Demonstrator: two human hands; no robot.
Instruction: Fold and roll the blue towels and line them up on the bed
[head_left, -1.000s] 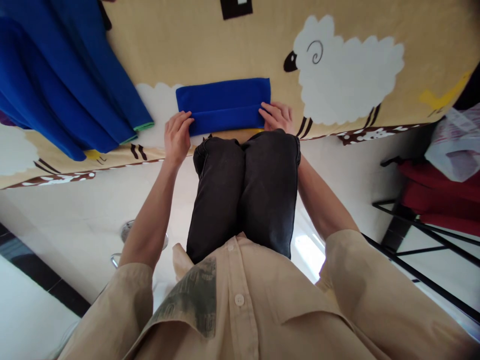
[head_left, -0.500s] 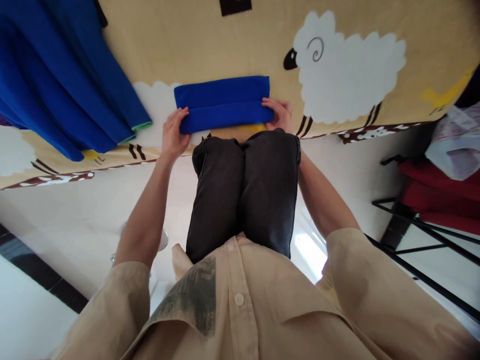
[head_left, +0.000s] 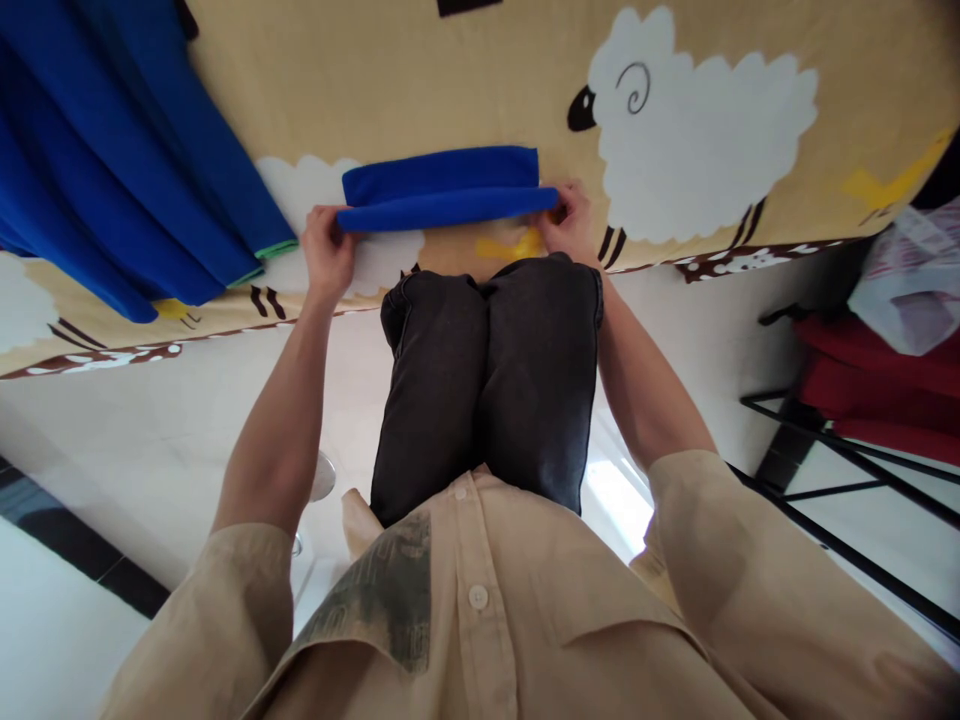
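Observation:
A folded blue cloth (head_left: 442,180) lies on a tan bedsheet (head_left: 450,80) printed with white sheep. My left hand (head_left: 324,252) pinches the cloth's near left corner and my right hand (head_left: 571,220) pinches its near right corner. Between them the near edge is lifted off the sheet, so a yellow print shows beneath it. The far half of the cloth still rests flat. My knees in dark trousers (head_left: 487,370) press against the bed edge just below the cloth.
A large blue garment (head_left: 112,170) with a green hem lies spread at the left of the bed. At the right stand a black metal rack (head_left: 847,480) with red fabric (head_left: 877,390) and a white plastic bag (head_left: 911,300). White tiled floor lies below.
Both hands went from resting on the near edge of the blue cloth to gripping its near corners, and have lifted that edge up off the sheet.

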